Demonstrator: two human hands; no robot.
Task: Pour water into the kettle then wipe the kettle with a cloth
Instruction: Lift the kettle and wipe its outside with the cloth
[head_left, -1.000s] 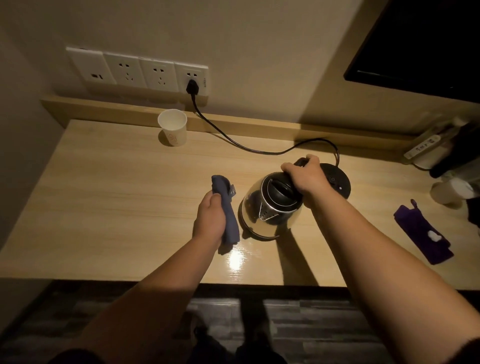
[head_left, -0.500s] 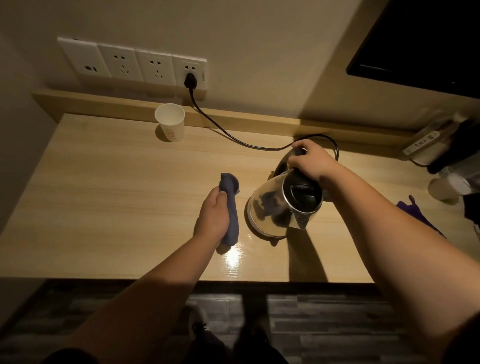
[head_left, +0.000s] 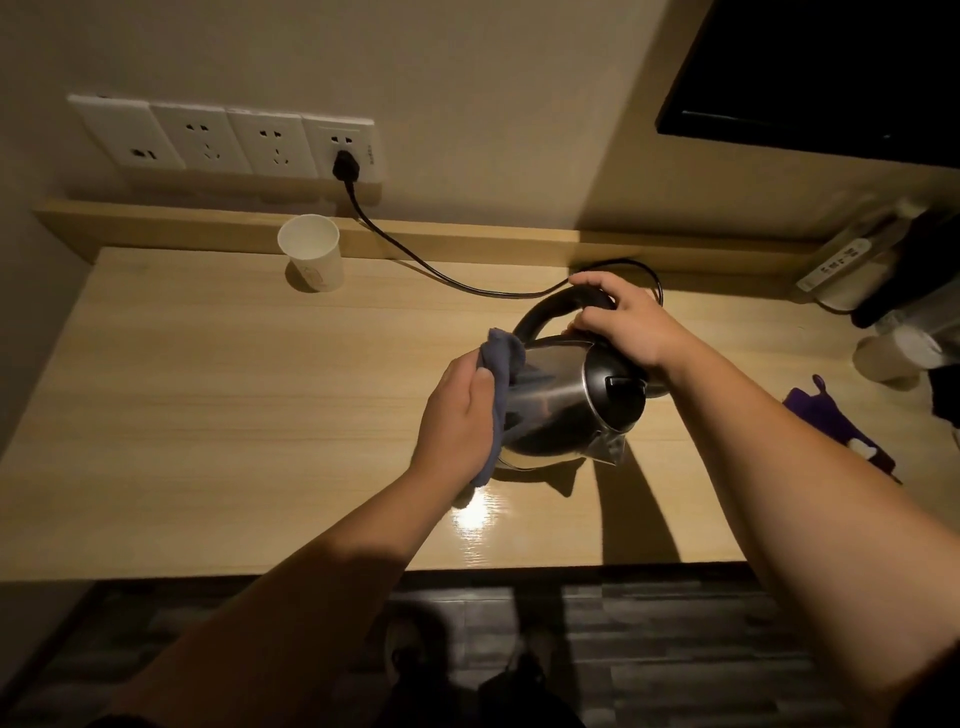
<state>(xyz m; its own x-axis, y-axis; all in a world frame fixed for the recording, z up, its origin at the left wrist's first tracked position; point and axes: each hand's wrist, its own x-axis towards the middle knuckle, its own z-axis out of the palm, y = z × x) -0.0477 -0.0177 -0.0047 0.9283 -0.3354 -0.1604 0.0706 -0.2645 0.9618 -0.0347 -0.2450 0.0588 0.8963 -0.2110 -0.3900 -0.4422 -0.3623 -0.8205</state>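
Note:
A steel kettle (head_left: 556, 402) with a black lid and black handle hangs tilted above the wooden desk (head_left: 218, 415), its lid facing me and its spout low. My right hand (head_left: 621, 325) grips the black handle at the far side. My left hand (head_left: 460, 415) holds a blue-grey cloth (head_left: 136, 358) pressed against the kettle's left flank. The kettle's base is hidden behind the kettle and my right hand.
A white paper cup (head_left: 311, 252) stands at the back left by the ledge. A black cord (head_left: 441, 275) runs from the wall socket (head_left: 343, 150) across the desk. A purple pouch (head_left: 836, 431) and a white container (head_left: 893, 356) lie at the right. The desk's front edge is near me.
My right hand has lifted the kettle off its base and tipped it sideways. My left hand has brought the cloth from beside the kettle onto its side.

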